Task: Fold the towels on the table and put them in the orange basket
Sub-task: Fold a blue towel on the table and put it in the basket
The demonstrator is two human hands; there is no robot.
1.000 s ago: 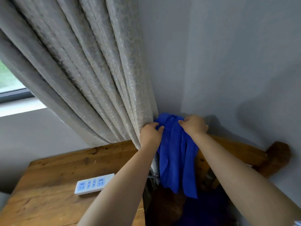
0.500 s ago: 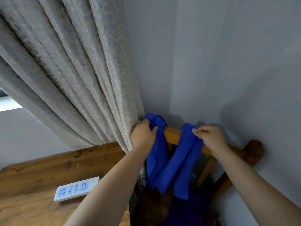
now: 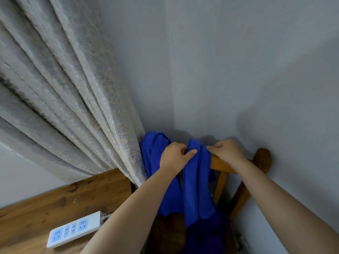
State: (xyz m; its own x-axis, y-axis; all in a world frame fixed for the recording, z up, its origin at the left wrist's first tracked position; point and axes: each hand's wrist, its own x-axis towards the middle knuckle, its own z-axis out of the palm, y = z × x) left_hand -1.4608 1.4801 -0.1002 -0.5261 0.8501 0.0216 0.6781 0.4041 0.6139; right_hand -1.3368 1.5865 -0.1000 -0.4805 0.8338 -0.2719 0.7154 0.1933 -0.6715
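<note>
**Two hands gather a blue towel on a chair rail**

A blue towel [image 3: 196,189] hangs in bunched folds over the top rail of a wooden chair [image 3: 222,165], which stands against a grey wall [image 3: 238,70] in the far corner. The left hand [image 3: 175,156] pinches a fold of the towel between thumb and fingers near the rail. The right hand [image 3: 226,150], just to its right, grasps the towel's top edge with curled fingers. A pale patterned curtain [image 3: 73,107] hangs to the left, touching the towel. Nearer, at lower left, a white power strip [image 3: 73,230] lies on a wooden table [image 3: 55,204]
</note>
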